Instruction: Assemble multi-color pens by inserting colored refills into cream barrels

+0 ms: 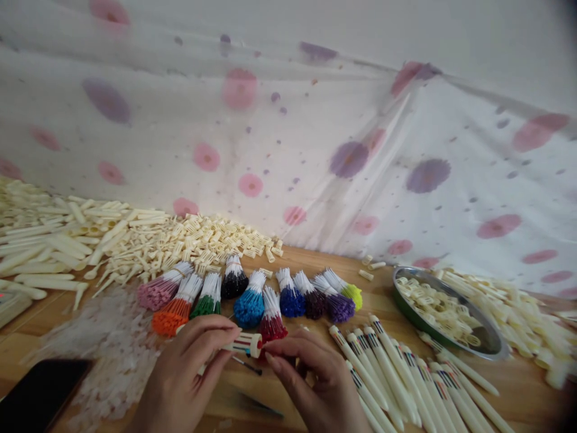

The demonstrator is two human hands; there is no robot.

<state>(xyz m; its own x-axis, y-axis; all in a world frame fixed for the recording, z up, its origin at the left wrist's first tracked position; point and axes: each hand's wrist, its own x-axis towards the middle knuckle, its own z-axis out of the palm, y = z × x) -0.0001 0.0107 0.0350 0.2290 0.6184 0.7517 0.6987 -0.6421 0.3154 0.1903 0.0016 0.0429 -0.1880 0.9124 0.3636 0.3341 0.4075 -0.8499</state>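
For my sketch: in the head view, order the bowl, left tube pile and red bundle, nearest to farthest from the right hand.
1. Red bundle, just beyond the right hand
2. Bowl, at right
3. Left tube pile, far back

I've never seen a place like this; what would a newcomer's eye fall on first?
Probably the colourful bundles across the middle of the wooden table. Just in front, the left hand holds a cream part, with the right hand at its end. Behind hangs a white sheet with a pink and purple pattern.
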